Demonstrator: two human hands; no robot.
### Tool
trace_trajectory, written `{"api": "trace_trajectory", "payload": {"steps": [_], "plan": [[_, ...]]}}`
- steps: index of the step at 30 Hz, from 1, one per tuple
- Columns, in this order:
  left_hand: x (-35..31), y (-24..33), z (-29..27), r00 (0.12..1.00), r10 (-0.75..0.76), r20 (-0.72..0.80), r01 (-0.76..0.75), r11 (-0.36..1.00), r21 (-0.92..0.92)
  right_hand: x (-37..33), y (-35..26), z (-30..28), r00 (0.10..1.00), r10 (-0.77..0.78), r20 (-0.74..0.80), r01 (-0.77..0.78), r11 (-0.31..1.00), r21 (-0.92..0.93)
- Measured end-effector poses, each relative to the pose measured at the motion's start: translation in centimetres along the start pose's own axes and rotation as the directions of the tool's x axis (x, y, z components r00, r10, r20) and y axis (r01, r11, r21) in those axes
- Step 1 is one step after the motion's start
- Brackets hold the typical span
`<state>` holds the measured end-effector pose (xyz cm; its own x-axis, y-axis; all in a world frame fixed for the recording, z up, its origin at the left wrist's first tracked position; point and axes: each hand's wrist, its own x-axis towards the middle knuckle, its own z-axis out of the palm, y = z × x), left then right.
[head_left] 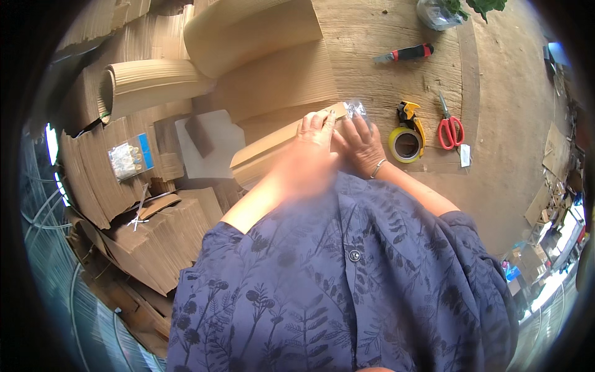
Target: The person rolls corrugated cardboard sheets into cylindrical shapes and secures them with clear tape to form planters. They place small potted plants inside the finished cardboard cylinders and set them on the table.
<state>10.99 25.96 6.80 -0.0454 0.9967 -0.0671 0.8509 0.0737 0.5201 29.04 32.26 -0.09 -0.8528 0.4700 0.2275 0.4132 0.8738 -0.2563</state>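
Note:
A long folded piece of cardboard point(263, 149) lies slantwise in front of my body. My left hand point(313, 136) grips its upper edge near the right end, with the fingers bent over it; the palm side is hidden. At that end is a crumpled piece of clear, shiny film point(356, 108), probably tape. My right hand point(361, 144) rests there with its fingers stretched out and slightly apart, touching the film and the cardboard's end. The two hands almost meet. To their right lies a yellow tape dispenser point(411, 133) with a roll of tape in it.
Red-handled scissors point(450, 129) and a red-black utility knife point(406, 54) lie on the wooden table point(365, 68). A clear container with a plant point(440, 13) stands at the back. Curled cardboard sheets point(266, 68) and cardboard stacks point(164, 239) crowd the left.

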Motion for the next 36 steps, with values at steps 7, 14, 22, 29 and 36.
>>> {"api": "trace_trajectory", "payload": {"steps": [7,14,22,29,36], "plan": [[-0.6,1.4,0.7,0.988,-0.153,0.018,0.152,0.985,0.079,-2.8,6.7,-8.0,0.958,0.276,0.083,-0.282,0.957,0.072],[0.4,1.6,0.0,0.972,-0.206,0.112,0.190,0.971,0.143,-6.2,13.2,-4.8,0.357,0.779,0.516,-0.815,0.530,-0.234],[1.3,1.2,0.2,0.977,-0.152,0.147,0.136,0.984,0.118,-0.3,13.9,-11.1,0.458,0.572,0.681,-0.869,0.124,0.480],[0.2,0.0,2.8,0.998,0.003,-0.062,-0.001,0.999,0.034,6.1,6.0,-13.3,0.731,0.441,0.520,-0.640,0.181,0.746],[-0.2,-1.2,5.3,0.955,0.113,-0.273,-0.098,0.993,0.069,10.6,0.9,-12.9,0.650,0.532,0.543,-0.624,0.781,-0.017]]}}
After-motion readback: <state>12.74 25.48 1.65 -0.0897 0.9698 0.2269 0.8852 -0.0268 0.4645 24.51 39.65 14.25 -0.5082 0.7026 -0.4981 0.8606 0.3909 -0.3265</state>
